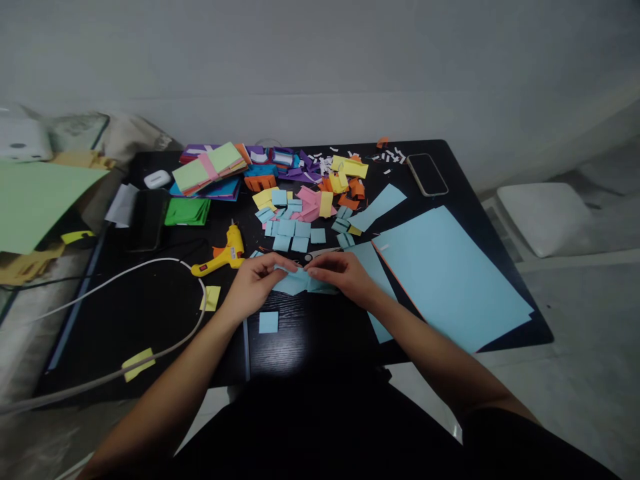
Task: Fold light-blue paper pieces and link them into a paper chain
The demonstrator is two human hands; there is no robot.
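Note:
Both of my hands meet over the front middle of the black table. My left hand (257,281) pinches the left side of a piece of light blue paper (299,275). From the other side my right hand (345,273) pinches the same paper, its thumb and fingertips close to the left ones. More blue paper (290,287) lies under the fingers. Just beyond them are scissors (320,253), partly hidden by my right hand. Small folded blue squares (287,228) lie in a cluster farther back, and a single blue square (269,323) rests nearer to me.
A yellow glue gun (227,253) lies left of my hands, near a looping white cable (200,320). Large blue sheets (450,280) cover the right side of the table. A phone (427,175), coloured paper stacks (213,170) and paper scraps (325,163) lie along the back.

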